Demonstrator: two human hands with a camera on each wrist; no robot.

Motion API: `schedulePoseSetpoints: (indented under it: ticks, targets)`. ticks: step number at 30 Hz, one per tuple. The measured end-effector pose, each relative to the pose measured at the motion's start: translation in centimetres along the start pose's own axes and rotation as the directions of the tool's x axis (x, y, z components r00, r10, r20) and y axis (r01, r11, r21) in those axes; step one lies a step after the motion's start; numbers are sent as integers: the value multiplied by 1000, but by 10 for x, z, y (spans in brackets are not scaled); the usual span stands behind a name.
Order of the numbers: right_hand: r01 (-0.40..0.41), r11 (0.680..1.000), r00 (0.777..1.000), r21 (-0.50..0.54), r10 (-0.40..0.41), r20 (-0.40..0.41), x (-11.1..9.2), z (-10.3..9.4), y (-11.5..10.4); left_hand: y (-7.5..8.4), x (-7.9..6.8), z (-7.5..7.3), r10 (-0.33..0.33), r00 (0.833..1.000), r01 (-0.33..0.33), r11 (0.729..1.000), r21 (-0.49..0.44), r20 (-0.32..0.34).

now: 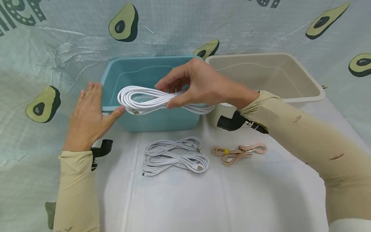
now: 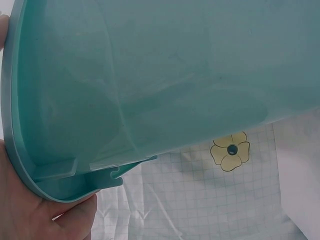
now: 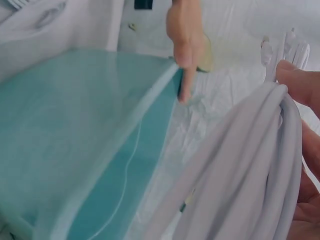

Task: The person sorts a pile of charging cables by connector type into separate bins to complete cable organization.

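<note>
A coiled bundle of white cable [image 1: 139, 96] hangs over the front rim of the blue bin [image 1: 153, 120]. My right hand [image 1: 197, 82] pinches the bundle at its narrow middle between thumb and fingers. In the right wrist view, the cable's thick loops [image 3: 250, 150] fill the foreground. At the bin's left side, my left hand [image 1: 88, 116] rests against the rim, fingers straight and thumb by the front corner. The left wrist view shows this hand [image 2: 25, 215] along the bin's rim [image 2: 15, 145].
Two more white cable coils [image 1: 175, 156] lie on the white-covered table in front of the blue bin. To their right lies a pink cable bundle [image 1: 232, 153] with a yellow tie. A beige bin [image 1: 304, 75] stands right of the blue one. An avocado-print sheet [image 1: 162, 32] hangs behind.
</note>
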State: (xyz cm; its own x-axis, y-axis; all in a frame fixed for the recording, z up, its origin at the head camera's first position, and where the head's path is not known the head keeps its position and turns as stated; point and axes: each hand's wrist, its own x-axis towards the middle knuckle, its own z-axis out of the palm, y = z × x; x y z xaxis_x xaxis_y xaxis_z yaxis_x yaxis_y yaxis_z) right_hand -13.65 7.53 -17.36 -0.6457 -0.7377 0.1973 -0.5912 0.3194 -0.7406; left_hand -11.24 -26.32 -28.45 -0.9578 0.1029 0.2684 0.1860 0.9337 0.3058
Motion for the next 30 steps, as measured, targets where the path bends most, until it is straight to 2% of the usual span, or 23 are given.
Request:
schedulePoseSetpoints:
  ticks: [12, 22, 30]
  targets:
    - [-36, 994, 998, -100, 31, -58, 28, -15, 8, 8, -4, -4, -28, 1000, 28, 999, -19, -1]
    - [-78, 992, 994, -101, 70, -79, 47, -20, 19, 13, -8, -6, -21, 1000, 21, 1000, -16, 7]
    - [-89, 989, 993, -116, 80, -83, 63, -15, 37, 14, -12, -9, -30, 1000, 30, 999, -11, 5]
